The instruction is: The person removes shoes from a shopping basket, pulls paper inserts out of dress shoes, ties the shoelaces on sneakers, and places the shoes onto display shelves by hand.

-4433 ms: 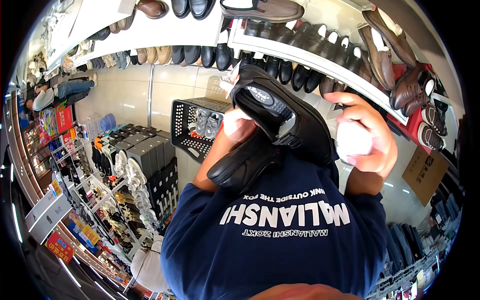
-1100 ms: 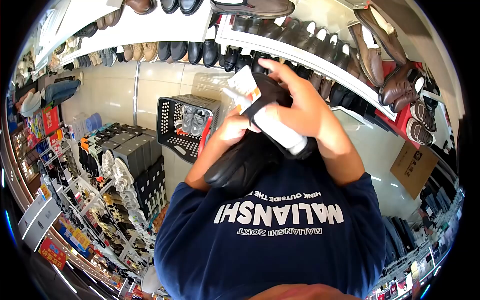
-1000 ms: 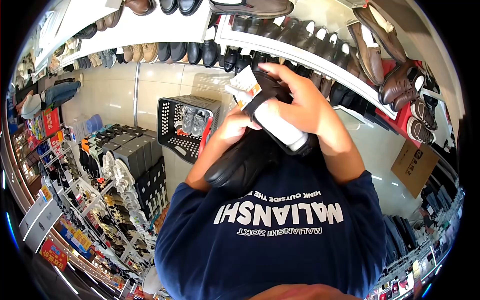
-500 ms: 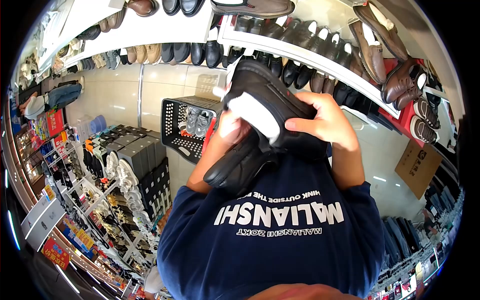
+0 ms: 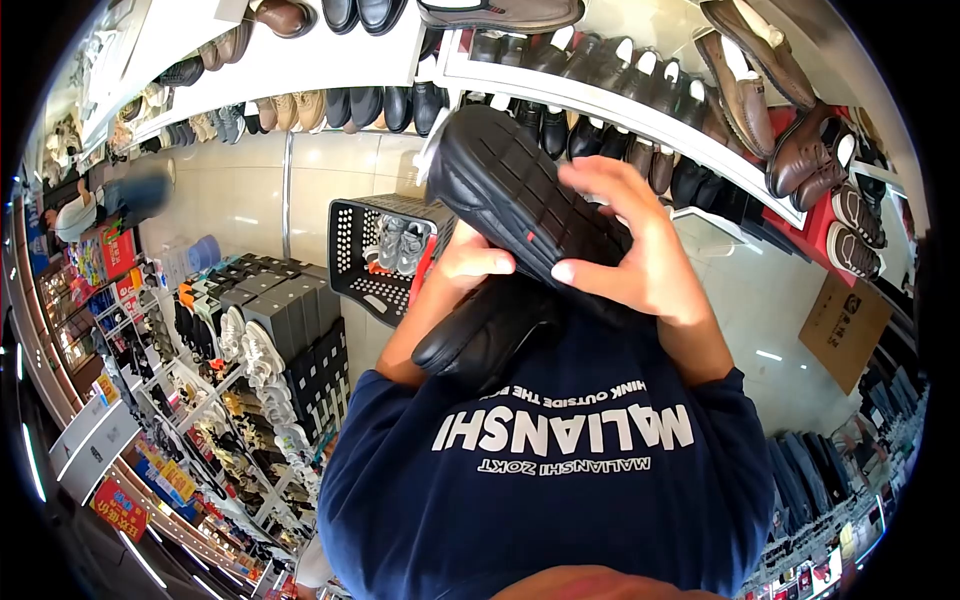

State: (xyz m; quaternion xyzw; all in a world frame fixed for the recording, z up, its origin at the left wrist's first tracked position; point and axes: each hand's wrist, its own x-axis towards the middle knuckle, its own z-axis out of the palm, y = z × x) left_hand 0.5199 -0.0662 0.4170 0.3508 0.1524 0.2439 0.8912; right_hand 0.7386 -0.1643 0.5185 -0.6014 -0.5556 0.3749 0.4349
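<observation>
A black shoe point(image 5: 520, 190) is held up before my chest, its treaded sole with a small red mark turned to the camera. My left hand point(image 5: 470, 258) grips it near the middle, thumb showing and the other fingers hidden behind. My right hand point(image 5: 625, 240) holds its right-hand part between thumb and bent fingers. A second black shoe point(image 5: 480, 335) hangs below, against my dark blue shirt and near my left forearm; what holds it is hidden.
A black basket point(image 5: 345, 250) with grey shoes stands on the floor beyond my left arm. Shoe shelves point(image 5: 620, 112) run across the top. Grey boxes point(image 5: 290, 310) and racks are at left, a cardboard box point(image 5: 845, 330) at right. A person point(image 5: 80, 215) is at far left.
The upper shoe has turned over: its opening and white insert faced the camera before, and now its sole does. My right hand has shifted along it. The person at far left has moved.
</observation>
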